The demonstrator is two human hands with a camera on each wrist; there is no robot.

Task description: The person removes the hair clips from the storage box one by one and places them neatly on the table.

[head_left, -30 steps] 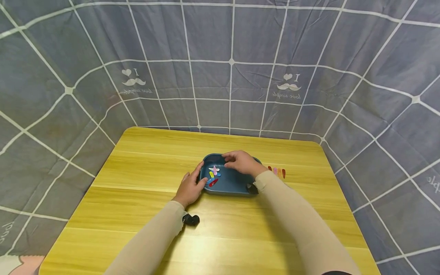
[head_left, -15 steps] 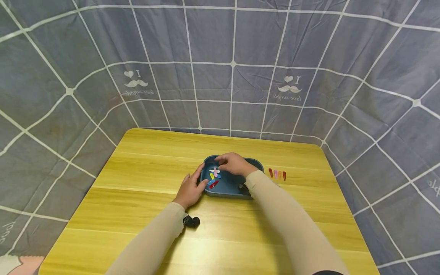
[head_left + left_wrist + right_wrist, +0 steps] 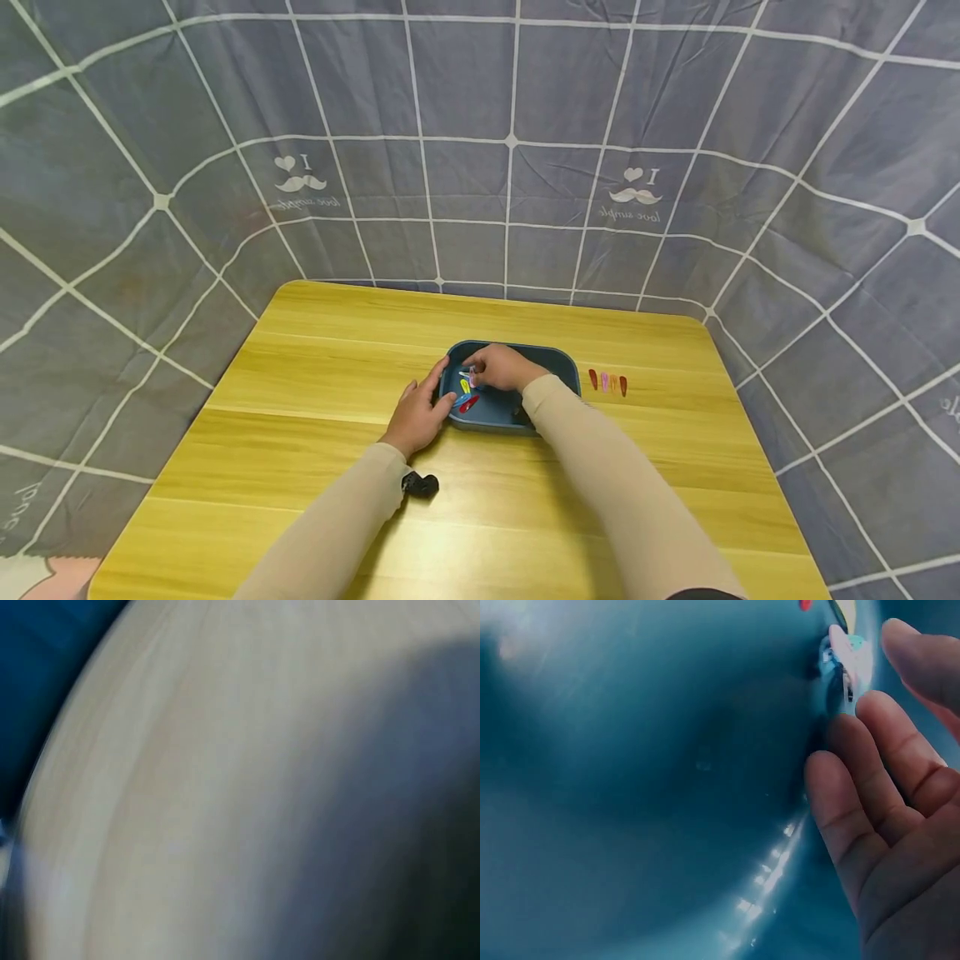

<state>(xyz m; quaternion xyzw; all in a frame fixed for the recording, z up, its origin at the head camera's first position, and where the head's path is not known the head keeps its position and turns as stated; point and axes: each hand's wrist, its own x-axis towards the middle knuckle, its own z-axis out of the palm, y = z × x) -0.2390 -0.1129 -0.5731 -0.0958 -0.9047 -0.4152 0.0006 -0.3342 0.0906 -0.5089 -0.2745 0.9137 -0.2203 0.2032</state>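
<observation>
Here's the right hand (image 3: 504, 367), low inside the tray, thumb and fingertips parted in the wrist view, no pinch on anything that I can make out! Right at those fingertips sits a small pale-pink teardrop hair clip (image 3: 838, 643), lying among its neighbours near the tray's left end. The step in hand looks like singling out one clip, and the next move seems to call for a neat thumb-and-finger pinch that leaves the rest alone: a slim white hair clip (image 3: 463, 374) close by, a bright yellow teardrop hair clip (image 3: 465, 387) nearer the person, then a glossy blue hair clip (image 3: 462, 400) and a shiny red teardrop hair clip (image 3: 468, 404) by the near-left corner. Over on the left rim, the left hand (image 3: 415, 417) lies along the outside, fingers extended, thumb at the edge, apparently steadying. The dark-blue rounded rectangular tray (image 3: 495, 414) has raised walls, so side room is tight at this end; the way up and to the right looks easier. Just beyond the right wall, a row of four red, pink and orange hair clips (image 3: 604, 382) lies side by side on the yellow wood-grain table (image 3: 337, 358), with bare wood beyond and the table's edges well apart from the work.
</observation>
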